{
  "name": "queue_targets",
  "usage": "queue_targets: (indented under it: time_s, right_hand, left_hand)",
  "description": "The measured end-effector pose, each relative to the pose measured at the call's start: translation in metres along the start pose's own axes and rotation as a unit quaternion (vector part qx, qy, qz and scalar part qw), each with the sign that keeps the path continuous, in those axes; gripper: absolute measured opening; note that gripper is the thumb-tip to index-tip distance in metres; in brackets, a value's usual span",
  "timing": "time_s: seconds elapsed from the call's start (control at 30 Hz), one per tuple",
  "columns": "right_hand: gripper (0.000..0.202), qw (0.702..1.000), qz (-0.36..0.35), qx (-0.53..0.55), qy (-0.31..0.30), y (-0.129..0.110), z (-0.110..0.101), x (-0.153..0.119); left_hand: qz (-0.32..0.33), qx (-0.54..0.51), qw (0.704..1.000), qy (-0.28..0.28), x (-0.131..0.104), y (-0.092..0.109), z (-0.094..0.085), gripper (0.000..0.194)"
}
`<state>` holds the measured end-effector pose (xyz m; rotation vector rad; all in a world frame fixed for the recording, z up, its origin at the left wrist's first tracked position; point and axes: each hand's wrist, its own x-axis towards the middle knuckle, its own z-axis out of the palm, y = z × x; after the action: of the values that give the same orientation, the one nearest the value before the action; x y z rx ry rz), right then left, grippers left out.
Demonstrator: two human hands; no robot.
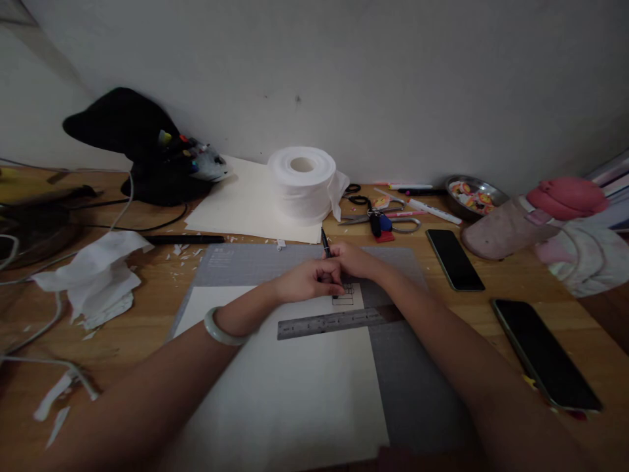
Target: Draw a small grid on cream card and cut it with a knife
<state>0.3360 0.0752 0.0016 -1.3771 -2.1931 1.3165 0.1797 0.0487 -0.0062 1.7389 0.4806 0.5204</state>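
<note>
Both my hands meet over the top edge of a white paper sheet [295, 393]. A black pen [325, 241] slants up from between them. My right hand [358, 261] is closed round the pen, its fingers partly hidden behind the left. Against it, my left hand [314, 278] is closed with its thumb pressed to the fingers at the pen's lower part; its exact grip is partly hidden. Just under my hands, a small black-lined drawing [344, 298] shows on the sheet. A metal ruler [329, 321] lies across the paper below it.
Beneath the sheet is a grey cutting mat [407, 360]. Behind stand a toilet roll [302, 187], scissors [361, 200] and keys [381, 223]. Two phones [455, 259], a pink-lidded bottle [515, 223] and a metal bowl [476, 196] are right. Crumpled tissue [98, 275] and cables lie left.
</note>
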Motion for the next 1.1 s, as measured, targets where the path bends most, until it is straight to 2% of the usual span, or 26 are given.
queue_targets:
  time_s: [0.17, 0.37, 0.53, 0.63, 0.8, 0.97, 1.1]
  right_hand:
    - [0.011, 0.998, 0.021, 0.056, 0.033, -0.008, -0.001, -0.002]
    - [0.019, 0.997, 0.034, 0.075, 0.013, -0.008, -0.002, -0.002]
    - [0.023, 0.999, 0.012, 0.052, -0.006, -0.002, -0.002, 0.0]
    - [0.028, 0.999, 0.002, 0.041, 0.006, 0.002, -0.001, 0.002]
    - [0.039, 1.0, 0.0, 0.012, 0.021, 0.003, -0.001, 0.001]
    - [0.034, 1.0, -0.01, -0.004, 0.006, -0.008, -0.002, -0.002]
    - [0.024, 0.999, -0.042, -0.002, -0.014, -0.012, 0.0, -0.001]
  left_hand:
    - [-0.004, 0.036, 0.999, 0.004, 0.0, 0.001, -0.001, 0.016]
    - [0.013, 0.093, 0.995, 0.01, -0.001, 0.003, -0.002, 0.016]
    - [0.029, 0.166, 0.986, 0.005, -0.003, 0.008, -0.002, 0.016]
    - [0.047, 0.239, 0.97, 0.001, -0.005, 0.015, -0.003, 0.016]
    - [0.032, 0.37, 0.928, -0.01, -0.008, 0.03, -0.003, 0.014]
    - [0.042, 0.473, 0.88, -0.006, -0.008, 0.043, 0.0, 0.015]
    - [0.056, 0.504, 0.862, -0.016, -0.007, 0.048, 0.004, 0.014]
